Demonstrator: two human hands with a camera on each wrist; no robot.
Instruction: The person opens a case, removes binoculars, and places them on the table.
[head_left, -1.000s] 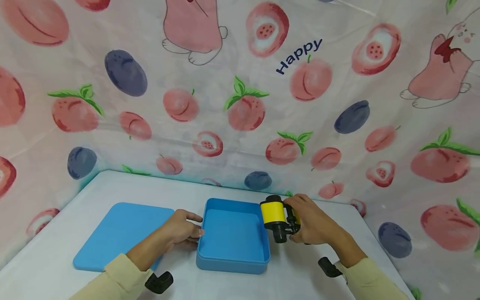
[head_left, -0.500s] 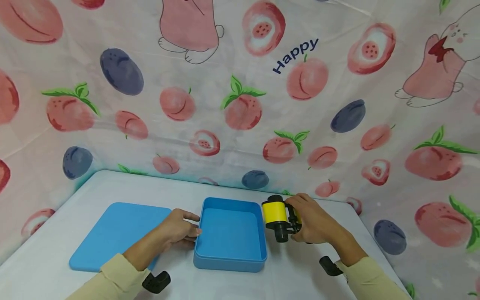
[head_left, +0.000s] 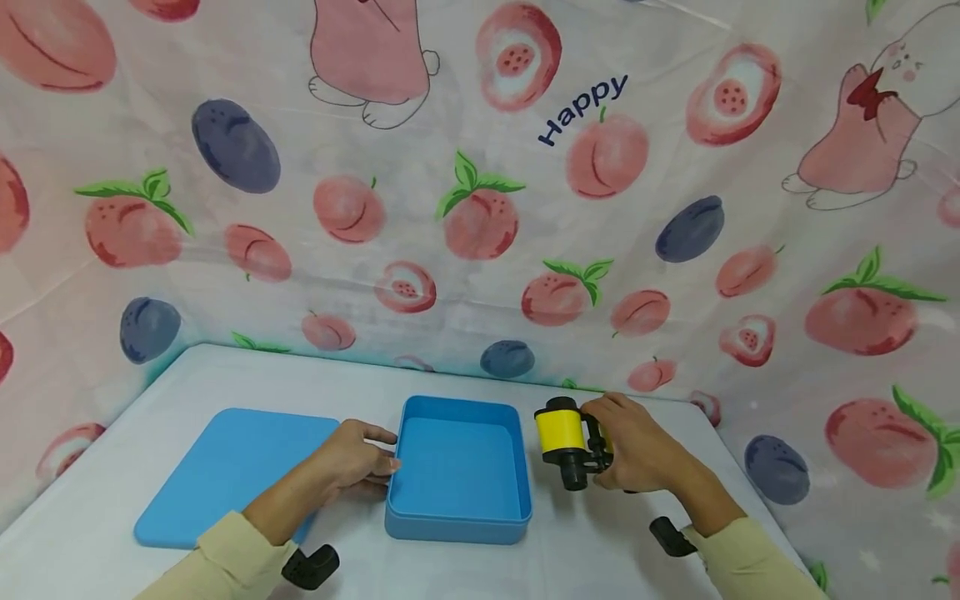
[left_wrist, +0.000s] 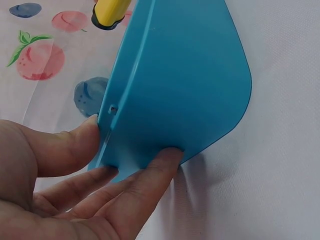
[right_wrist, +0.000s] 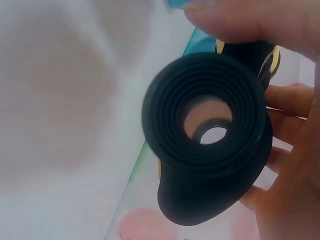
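Yellow-and-black binoculars (head_left: 561,430) are gripped by my right hand (head_left: 637,446), raised above the table to the right of the box. The right wrist view looks straight into a black eyepiece (right_wrist: 165,125), with the thumb above and the fingers round the far side. A blue open-topped box (head_left: 457,529) stands on the table between my hands, its bare bottom showing. My left hand (head_left: 352,462) touches the box's left wall. In the left wrist view, its thumb meets the rim and the fairly straight fingers (left_wrist: 155,175) lie against the outer wall.
A flat blue lid (head_left: 225,467) lies left of the box, partly behind my left forearm. White cloth covers the table (head_left: 337,575). A fruit-printed cloth (head_left: 420,167) hangs behind and along the sides.
My right hand has moved the binoculars slightly right, away from the box. The left hand keeps its place at the box wall. The head view has shifted slightly.
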